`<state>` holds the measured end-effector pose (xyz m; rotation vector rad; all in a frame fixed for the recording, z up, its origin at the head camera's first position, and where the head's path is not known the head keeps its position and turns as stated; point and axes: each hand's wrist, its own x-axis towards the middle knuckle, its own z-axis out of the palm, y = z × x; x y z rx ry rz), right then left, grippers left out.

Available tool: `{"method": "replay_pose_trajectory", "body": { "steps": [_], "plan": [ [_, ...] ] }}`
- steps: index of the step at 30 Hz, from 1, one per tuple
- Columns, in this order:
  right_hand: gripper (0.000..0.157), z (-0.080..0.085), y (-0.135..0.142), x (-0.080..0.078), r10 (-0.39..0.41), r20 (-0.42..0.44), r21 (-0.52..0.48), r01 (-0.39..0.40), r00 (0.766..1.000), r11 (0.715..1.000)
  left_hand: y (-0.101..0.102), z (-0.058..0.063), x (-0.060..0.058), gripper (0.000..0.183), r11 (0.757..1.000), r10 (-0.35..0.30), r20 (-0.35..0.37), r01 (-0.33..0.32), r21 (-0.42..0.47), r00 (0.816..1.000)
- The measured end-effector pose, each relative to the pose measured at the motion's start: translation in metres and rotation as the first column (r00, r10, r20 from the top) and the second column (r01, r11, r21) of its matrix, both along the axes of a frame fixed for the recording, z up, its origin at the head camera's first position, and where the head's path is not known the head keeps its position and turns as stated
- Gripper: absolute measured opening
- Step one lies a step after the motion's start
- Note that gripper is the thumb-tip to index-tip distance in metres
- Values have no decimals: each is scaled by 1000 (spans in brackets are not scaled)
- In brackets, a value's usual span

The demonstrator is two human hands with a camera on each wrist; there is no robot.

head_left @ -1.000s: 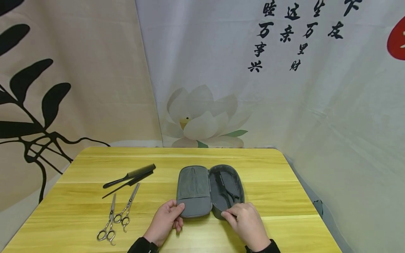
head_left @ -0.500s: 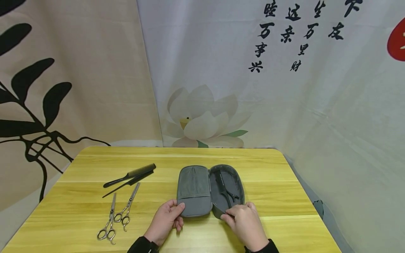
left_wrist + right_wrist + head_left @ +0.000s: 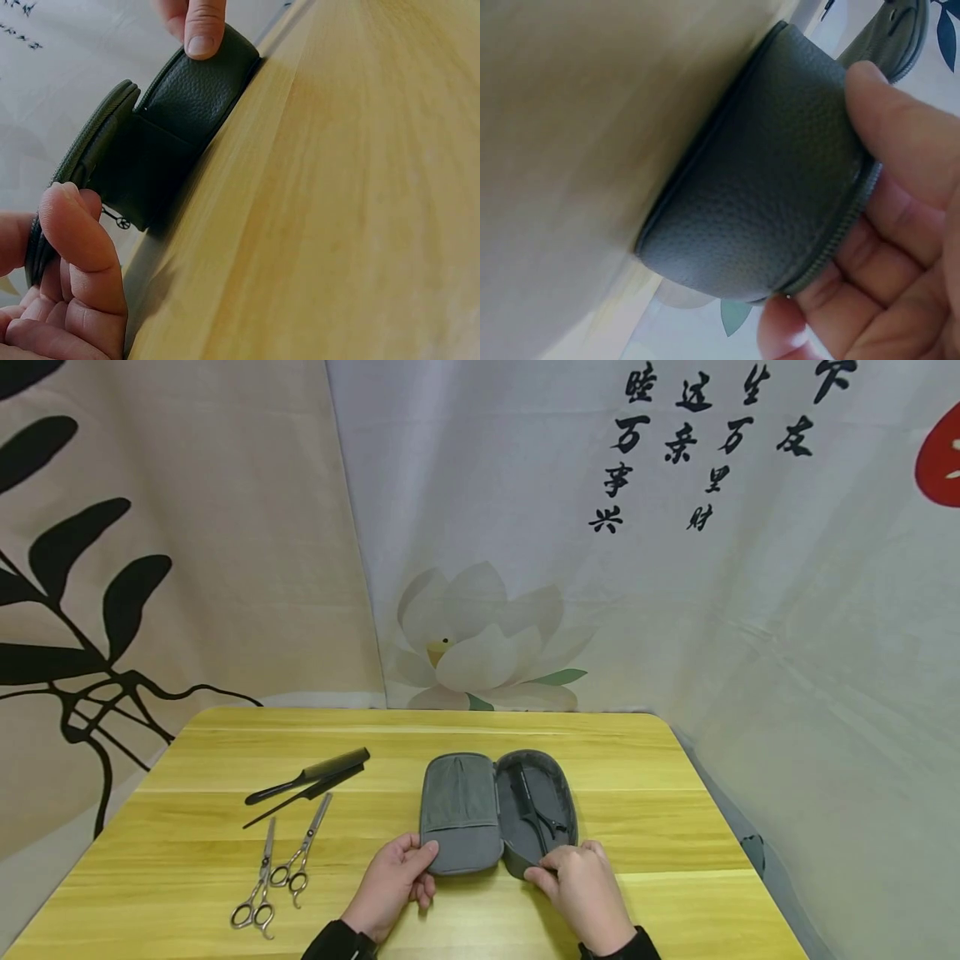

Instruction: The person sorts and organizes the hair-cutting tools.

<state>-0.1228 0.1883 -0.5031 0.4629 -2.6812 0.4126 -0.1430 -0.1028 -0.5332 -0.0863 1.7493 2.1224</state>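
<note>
My left hand (image 3: 392,878) pinched the lid edge of an open grey, textured, zippered case (image 3: 463,853) on the yellow wood-grained bench (image 3: 705,910), while my right hand (image 3: 588,889) pinched the near rim of its deeper half, where a slim black tool (image 3: 529,808) lay. Two black combs (image 3: 330,767) and two pairs of silver metal scissors (image 3: 265,863) lay left of it.

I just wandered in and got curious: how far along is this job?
Apparently done: the grey case is open, with dark contents inside. In hand: the left hand pinches the flat half, and the right hand grips the deep half by its near rim. Possibly left: two combs and two pairs of scissors lie outside on the table, perhaps to be packed.
</note>
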Motion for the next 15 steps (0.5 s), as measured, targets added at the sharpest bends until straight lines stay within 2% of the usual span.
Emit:
{"method": "replay_pose_trajectory", "body": {
  "steps": [9,15],
  "plan": [
    [23,3,2,-2,7,79,5,-7,997,1000,0,0,0,29,1000,-10,5,10,-20,1000],
    [18,6,1,0,-2,111,-16,4,994,1000,-3,7,3,42,984,4,-52,-13,-180,999]
  ]
}}
